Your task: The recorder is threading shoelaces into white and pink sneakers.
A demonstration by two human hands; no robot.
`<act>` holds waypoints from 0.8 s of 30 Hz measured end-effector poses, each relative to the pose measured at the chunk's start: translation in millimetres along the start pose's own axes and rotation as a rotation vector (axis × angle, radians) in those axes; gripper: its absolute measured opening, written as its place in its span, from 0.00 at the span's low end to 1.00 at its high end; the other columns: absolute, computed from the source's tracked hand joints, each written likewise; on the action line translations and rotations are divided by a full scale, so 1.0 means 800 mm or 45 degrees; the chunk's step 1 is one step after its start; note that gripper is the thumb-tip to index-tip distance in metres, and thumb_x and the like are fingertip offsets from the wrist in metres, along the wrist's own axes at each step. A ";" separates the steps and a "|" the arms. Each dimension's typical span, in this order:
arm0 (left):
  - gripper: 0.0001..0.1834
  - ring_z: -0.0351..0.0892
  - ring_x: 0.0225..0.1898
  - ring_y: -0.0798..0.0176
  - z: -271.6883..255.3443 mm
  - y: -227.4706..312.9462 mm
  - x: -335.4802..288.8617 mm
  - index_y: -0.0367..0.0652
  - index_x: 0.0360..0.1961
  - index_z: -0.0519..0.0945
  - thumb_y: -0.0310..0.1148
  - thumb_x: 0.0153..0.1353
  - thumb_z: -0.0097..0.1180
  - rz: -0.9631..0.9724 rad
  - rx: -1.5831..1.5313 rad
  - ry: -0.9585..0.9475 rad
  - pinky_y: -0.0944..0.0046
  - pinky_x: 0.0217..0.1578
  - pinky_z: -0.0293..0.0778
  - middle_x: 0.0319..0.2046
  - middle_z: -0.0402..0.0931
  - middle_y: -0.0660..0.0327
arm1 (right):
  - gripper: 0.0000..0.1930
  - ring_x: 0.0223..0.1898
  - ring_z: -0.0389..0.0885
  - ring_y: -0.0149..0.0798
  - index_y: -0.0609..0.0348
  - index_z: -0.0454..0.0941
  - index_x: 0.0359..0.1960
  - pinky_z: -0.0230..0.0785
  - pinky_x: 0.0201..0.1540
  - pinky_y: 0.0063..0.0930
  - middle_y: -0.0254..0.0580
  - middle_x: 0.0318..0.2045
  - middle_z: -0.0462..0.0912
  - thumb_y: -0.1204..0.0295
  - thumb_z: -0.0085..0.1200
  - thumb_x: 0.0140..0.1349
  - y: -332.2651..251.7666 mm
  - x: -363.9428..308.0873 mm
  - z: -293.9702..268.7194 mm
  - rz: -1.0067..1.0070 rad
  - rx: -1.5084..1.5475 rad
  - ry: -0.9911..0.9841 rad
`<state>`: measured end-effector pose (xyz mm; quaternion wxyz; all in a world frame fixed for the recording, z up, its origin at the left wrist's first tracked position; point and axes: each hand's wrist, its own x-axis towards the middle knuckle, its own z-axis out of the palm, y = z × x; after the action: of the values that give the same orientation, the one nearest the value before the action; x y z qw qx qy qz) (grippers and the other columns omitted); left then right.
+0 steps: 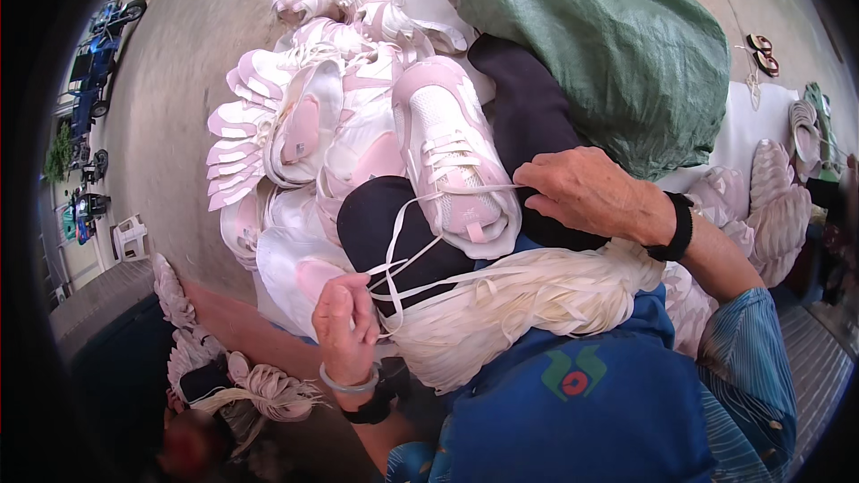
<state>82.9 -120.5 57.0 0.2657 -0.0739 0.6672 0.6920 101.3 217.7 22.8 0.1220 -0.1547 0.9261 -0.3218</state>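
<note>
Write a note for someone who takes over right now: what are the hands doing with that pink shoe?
Left hand: pinching white lace strands that run up to the shoe.
Right hand: fingers on the lace beside the pink and white shoe, which lies on a dark cloth on the lap.
Bundle of white laces: across the lap.
Pile of pink shoes: just beyond.
Done: lace partly threaded through the upper eyelets, it seems.
Left: the ends hang loose, untied.
</note>
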 end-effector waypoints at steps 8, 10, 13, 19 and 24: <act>0.17 0.47 0.10 0.79 -0.166 0.042 0.015 0.38 0.38 0.75 0.43 0.68 0.46 0.524 -0.169 0.921 0.78 0.08 0.48 0.14 0.54 0.74 | 0.14 0.25 0.78 0.56 0.63 0.75 0.24 0.70 0.29 0.44 0.53 0.18 0.77 0.63 0.58 0.56 -0.035 0.012 -0.018 0.038 0.048 0.043; 0.15 0.52 0.12 0.78 -0.151 0.043 0.025 0.37 0.38 0.76 0.41 0.67 0.49 0.462 -0.125 1.054 0.77 0.11 0.54 0.15 0.57 0.72 | 0.15 0.24 0.78 0.56 0.63 0.75 0.23 0.70 0.28 0.44 0.53 0.17 0.77 0.61 0.57 0.57 -0.036 0.010 -0.027 0.061 -0.027 -0.067; 0.14 0.55 0.15 0.78 -0.135 0.022 0.030 0.37 0.36 0.77 0.38 0.66 0.50 0.443 0.071 0.923 0.76 0.14 0.58 0.18 0.61 0.70 | 0.16 0.25 0.78 0.56 0.62 0.76 0.24 0.70 0.29 0.42 0.53 0.18 0.77 0.60 0.53 0.60 -0.037 0.005 -0.055 0.133 -0.141 -0.325; 0.13 0.57 0.16 0.79 -0.065 0.015 -0.002 0.36 0.40 0.78 0.35 0.67 0.47 0.248 -0.175 0.101 0.76 0.15 0.64 0.25 0.71 0.64 | 0.10 0.19 0.71 0.26 0.60 0.79 0.40 0.63 0.25 0.23 0.31 0.19 0.73 0.69 0.48 0.66 -0.067 0.011 -0.092 0.242 0.669 0.084; 0.20 0.57 0.13 0.78 0.060 -0.025 -0.013 0.35 0.56 0.66 0.36 0.69 0.43 -0.319 -0.192 -0.346 0.74 0.14 0.69 0.38 0.75 0.53 | 0.13 0.16 0.60 0.16 0.61 0.76 0.46 0.50 0.17 0.12 0.26 0.20 0.71 0.66 0.45 0.68 -0.132 0.032 -0.156 0.086 1.220 0.400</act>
<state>112.8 -77.5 48.9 0.4310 -0.0821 0.5571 0.7051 59.1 199.5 182.1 0.0488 -0.0011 0.6861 -0.7259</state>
